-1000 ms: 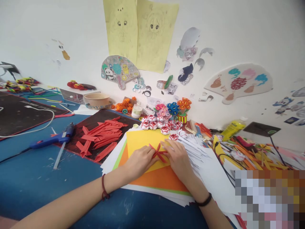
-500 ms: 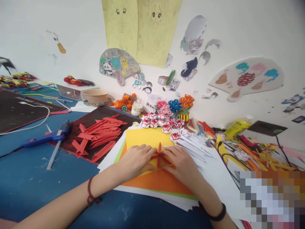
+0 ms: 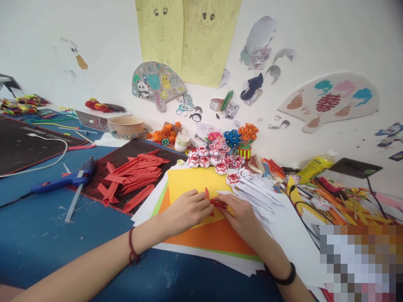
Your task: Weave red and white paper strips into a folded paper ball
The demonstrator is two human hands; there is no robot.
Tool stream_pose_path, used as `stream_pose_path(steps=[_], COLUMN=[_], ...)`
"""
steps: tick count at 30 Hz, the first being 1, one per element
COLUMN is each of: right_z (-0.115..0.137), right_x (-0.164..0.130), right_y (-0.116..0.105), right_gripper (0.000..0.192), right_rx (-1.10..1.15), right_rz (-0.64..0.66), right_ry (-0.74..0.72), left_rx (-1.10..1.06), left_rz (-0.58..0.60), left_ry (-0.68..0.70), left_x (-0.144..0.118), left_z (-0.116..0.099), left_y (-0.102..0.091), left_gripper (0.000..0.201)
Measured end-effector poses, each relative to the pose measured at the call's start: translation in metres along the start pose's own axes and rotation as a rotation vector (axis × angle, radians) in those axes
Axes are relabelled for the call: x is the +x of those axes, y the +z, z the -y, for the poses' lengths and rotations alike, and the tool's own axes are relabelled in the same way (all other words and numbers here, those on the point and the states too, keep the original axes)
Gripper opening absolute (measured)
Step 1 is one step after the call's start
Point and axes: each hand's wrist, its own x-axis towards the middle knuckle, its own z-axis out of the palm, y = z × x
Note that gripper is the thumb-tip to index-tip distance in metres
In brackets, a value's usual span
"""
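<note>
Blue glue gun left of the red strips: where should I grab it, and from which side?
Probably take the glue gun by its blue body, near the middle. It lies flat on the blue table, nozzle toward the red paper strips, cord trailing left. Come from above or the near side; the strips crowd the nozzle end.

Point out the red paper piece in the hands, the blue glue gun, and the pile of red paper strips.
red paper piece (image 3: pixel 217 203), head view, on its middle between the fingertips.
blue glue gun (image 3: pixel 59 182), head view, on the blue body.
pile of red paper strips (image 3: pixel 132 176), head view, on the middle of the heap.
</note>
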Motion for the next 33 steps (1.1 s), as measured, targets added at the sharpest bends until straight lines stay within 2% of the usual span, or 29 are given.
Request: stream_pose_path(steps=[5, 8, 26, 33], right_z=[0.002, 0.003, 0.01, 0.018], right_x=[0.002, 0.002, 0.004, 0.003], right_y=[-0.003, -0.002, -0.005, -0.002], right_gripper=[0.016, 0.012, 0.009, 0.019], right_rx=[-0.103, -0.153, -0.231, -0.314], right_rz=[-0.084, -0.132, -0.168, -0.17], right_ry=[-0.15, -0.203, -0.28, -0.31], left_rx=[-0.029, -0.072, -0.176, -0.166], left_rz=[-0.092, -0.109, -0.119, -0.103], left_ry=[-0.039, -0.038, -0.035, -0.012], left_x=[-0.002, -0.004, -0.003, -0.001], left_z=[0.009, 0.012, 0.009, 0.008], left_y=[-0.003, -0.002, -0.006, -0.009], left_gripper=[0.02, 0.023, 0.026, 0.029])
